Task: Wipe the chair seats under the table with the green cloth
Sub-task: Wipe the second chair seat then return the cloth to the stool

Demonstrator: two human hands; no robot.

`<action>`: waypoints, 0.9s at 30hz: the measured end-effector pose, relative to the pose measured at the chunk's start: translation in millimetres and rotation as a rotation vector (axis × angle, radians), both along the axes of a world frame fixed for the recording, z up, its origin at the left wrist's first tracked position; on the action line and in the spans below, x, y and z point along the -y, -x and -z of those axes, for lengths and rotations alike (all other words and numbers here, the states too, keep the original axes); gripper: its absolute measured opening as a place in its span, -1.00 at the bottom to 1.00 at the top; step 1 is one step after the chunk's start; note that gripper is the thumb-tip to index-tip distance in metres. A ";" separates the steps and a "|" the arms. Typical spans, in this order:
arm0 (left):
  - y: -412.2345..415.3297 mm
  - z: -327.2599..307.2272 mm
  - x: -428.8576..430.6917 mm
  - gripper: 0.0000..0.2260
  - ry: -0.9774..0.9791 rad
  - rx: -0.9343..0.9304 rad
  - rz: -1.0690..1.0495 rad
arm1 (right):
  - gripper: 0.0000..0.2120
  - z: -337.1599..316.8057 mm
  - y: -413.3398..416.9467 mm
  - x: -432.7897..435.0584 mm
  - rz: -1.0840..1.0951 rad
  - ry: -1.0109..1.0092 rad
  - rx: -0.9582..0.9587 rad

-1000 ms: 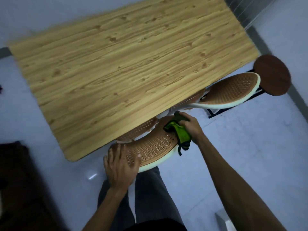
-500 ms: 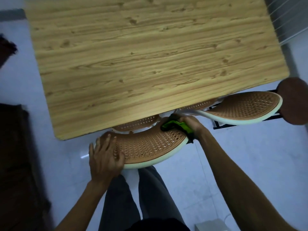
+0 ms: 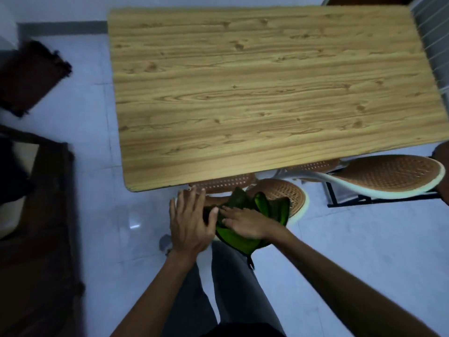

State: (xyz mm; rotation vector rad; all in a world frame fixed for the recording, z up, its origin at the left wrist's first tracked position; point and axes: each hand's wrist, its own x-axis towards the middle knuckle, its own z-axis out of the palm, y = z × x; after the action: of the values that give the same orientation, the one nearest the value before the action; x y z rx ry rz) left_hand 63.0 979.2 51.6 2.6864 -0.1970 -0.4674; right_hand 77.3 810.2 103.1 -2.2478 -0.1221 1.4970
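Observation:
A wooden table (image 3: 255, 93) fills the upper middle of the head view. Below its near edge a brown woven chair back with a pale rim (image 3: 284, 190) sticks out. The green cloth (image 3: 245, 237) lies spread over its left part and hangs off the near rim. My right hand (image 3: 245, 221) presses flat on the cloth, fingers pointing left. My left hand (image 3: 189, 220) rests flat on the chair's left end, its thumb touching the cloth. A woven seat (image 3: 226, 183) shows just under the table edge. A second woven chair (image 3: 386, 176) stands to the right.
A dark round stool (image 3: 443, 173) shows at the right edge behind the second chair's black frame (image 3: 349, 203). Dark brown furniture (image 3: 38, 239) fills the lower left, and a dark mat (image 3: 31, 74) lies at the upper left. My legs (image 3: 218, 288) stand on the pale tiled floor.
My right hand slid the cloth from the chair's right end leftward to meet my left hand, and the cloth is spread out flat. The view shifted so the table sits higher and squarer.

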 end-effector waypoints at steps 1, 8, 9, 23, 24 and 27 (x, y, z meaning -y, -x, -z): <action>0.9 2.5 -0.9 -0.44 0.018 0.006 -0.009 | -0.49 1.9 -12.5 -5.6 0.103 -0.097 -0.115; -0.2 9.5 -1.2 -0.43 0.043 0.014 -0.020 | -0.63 80.7 -43.1 19.9 0.598 0.256 -0.258; 0.3 10.1 -1.8 -0.43 0.035 0.013 -0.019 | -0.63 90.0 -49.1 29.7 0.505 0.281 -0.234; -3.7 1.2 -5.9 -0.49 0.078 0.096 0.063 | -0.38 -9.2 54.2 41.8 -0.214 0.166 0.281; -6.8 -5.6 -4.4 -0.46 0.079 0.052 0.062 | -0.37 -10.2 64.1 38.9 -0.200 0.157 0.377; -23.3 -22.9 7.2 -0.32 0.075 -0.174 0.079 | -0.37 -6.1 82.5 30.8 -0.126 0.092 0.515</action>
State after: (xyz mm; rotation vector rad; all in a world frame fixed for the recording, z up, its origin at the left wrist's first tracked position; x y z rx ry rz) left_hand 86.3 972.0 74.5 2.5554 -0.2653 -0.7002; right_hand -5.3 779.4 109.2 -2.6972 -0.3599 0.9603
